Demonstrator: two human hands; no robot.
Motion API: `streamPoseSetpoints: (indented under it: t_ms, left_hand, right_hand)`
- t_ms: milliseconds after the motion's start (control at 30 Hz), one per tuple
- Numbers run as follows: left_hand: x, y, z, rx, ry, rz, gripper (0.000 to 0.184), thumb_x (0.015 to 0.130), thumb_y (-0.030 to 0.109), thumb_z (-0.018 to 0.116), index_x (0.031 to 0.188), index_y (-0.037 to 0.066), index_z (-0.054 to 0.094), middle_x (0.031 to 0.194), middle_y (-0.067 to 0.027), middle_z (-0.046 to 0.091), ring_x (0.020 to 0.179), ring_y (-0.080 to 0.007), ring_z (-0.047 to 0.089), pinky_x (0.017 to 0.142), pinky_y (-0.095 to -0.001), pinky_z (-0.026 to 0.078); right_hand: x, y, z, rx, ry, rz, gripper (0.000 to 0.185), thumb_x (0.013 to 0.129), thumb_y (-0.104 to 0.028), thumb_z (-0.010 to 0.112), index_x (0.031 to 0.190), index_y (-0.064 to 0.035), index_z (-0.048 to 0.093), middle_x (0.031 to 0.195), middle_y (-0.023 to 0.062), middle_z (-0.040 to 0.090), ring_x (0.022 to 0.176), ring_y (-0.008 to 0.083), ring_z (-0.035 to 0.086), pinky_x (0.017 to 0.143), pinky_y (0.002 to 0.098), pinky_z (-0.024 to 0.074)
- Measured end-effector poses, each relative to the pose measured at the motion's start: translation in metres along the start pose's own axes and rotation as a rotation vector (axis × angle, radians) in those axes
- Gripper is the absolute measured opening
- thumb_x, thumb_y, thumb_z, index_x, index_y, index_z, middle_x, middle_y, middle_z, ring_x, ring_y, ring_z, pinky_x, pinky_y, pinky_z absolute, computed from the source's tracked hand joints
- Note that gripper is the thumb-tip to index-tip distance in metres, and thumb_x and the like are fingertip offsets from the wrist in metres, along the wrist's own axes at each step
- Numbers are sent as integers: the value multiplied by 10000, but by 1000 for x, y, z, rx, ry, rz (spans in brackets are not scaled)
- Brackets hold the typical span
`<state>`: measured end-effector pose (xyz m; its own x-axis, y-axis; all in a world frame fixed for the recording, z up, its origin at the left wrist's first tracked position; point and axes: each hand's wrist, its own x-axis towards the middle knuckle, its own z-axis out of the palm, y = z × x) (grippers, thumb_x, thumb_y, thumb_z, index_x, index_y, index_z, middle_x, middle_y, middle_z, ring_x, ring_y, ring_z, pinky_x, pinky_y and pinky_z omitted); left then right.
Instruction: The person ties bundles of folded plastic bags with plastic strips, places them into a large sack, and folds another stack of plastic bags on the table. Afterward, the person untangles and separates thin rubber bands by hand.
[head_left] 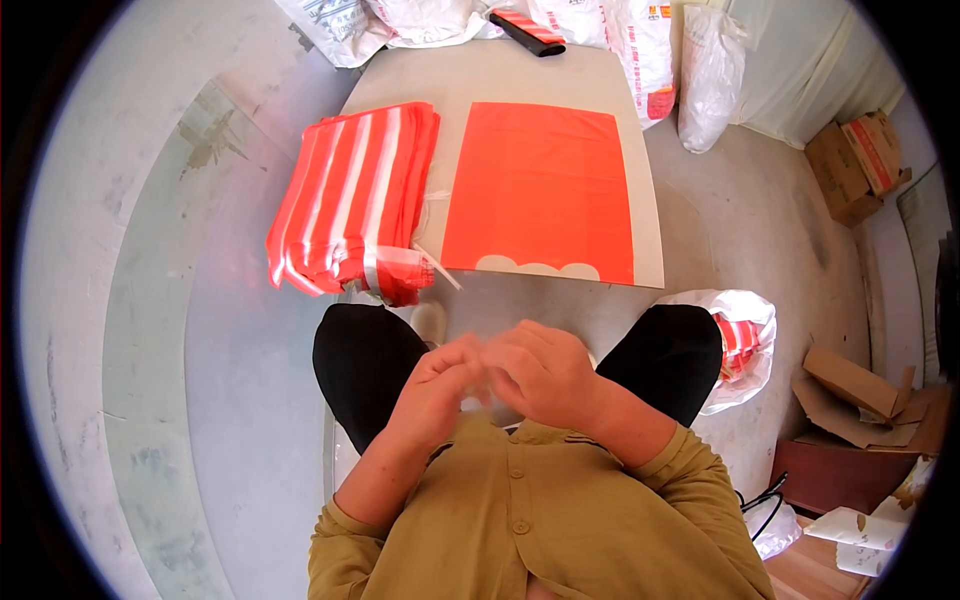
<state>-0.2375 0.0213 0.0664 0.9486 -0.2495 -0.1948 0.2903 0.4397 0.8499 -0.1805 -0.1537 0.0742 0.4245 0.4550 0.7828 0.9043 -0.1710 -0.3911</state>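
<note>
My left hand [438, 388] and my right hand [545, 373] meet in front of my chest, above my lap. Both have curled fingers, blurred at the tips where they come together. Whether something small is between them is hidden. Beyond them a flat red plastic sheet [540, 190] lies on a beige tabletop [645, 240], its near edge scalloped. To its left sits a thick stack of red-and-white striped plastic bags [350, 190], overhanging the table's left side. Neither hand touches the sheet or the stack.
A black-handled object [528, 35] lies at the table's far edge, before several white sacks [640, 50]. By my right knee stands a white bag [755, 320] with striped material inside. Cardboard boxes [850, 165] are at the far right, and opened cardboard [860, 400] nearer.
</note>
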Motion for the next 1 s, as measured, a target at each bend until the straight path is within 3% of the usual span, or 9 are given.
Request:
streamPoseSetpoints:
  t_ms: [367,467,567,667,767,867,1000]
  left_hand:
    - [-1,-3,-2,-55,0,-25,150,947,66,499,855,16,607,920,-32,574,795,-134,564,710,-284,465]
    - [-2,-2,-2,-38,22,-34,173,980,85,482,905,8,618,975,-54,581,783,-145,573,685,-317,510]
    - [-3,-2,-2,3,23,-32,142,974,50,483,945,12,618,961,-41,579,748,-122,545,679,-316,514]
    - [-3,1,1,35,20,-39,120,958,11,490,993,24,604,959,-32,577,722,-107,526,677,-314,517]
    - [-3,1,0,54,4,-35,142,931,-29,504,1036,39,571,969,-32,574,720,-103,530,675,-312,519]
    - [-3,0,1,94,8,-11,182,906,-50,518,1055,55,522,976,-35,570,730,-103,540,673,-303,517]
    - [-5,8,10,105,28,3,205,895,-49,525,1054,71,476,972,-33,567,761,-106,554,693,-283,508]
  right_hand:
    - [-1,6,7,-54,77,-21,372,707,49,721,969,-65,483,819,71,608,611,248,584,496,315,471]
    - [1,3,-4,-74,-44,55,370,699,69,703,966,-64,485,832,65,613,653,257,587,544,332,490]
    - [2,-1,-10,52,-155,386,109,771,-68,623,749,-38,520,785,78,576,790,334,538,700,426,459]
    - [4,8,-11,-15,-45,86,350,704,117,638,972,-56,493,882,81,603,730,301,572,749,408,513]
    - [-1,14,-9,31,-10,80,346,705,124,626,971,-53,492,893,88,595,742,310,563,772,415,509]
    - [1,15,-10,128,-26,217,217,700,41,643,858,-60,535,805,114,577,770,348,532,737,428,458]
    - [-7,20,-10,164,10,342,263,699,38,653,909,-67,533,852,102,592,772,339,553,732,422,467]
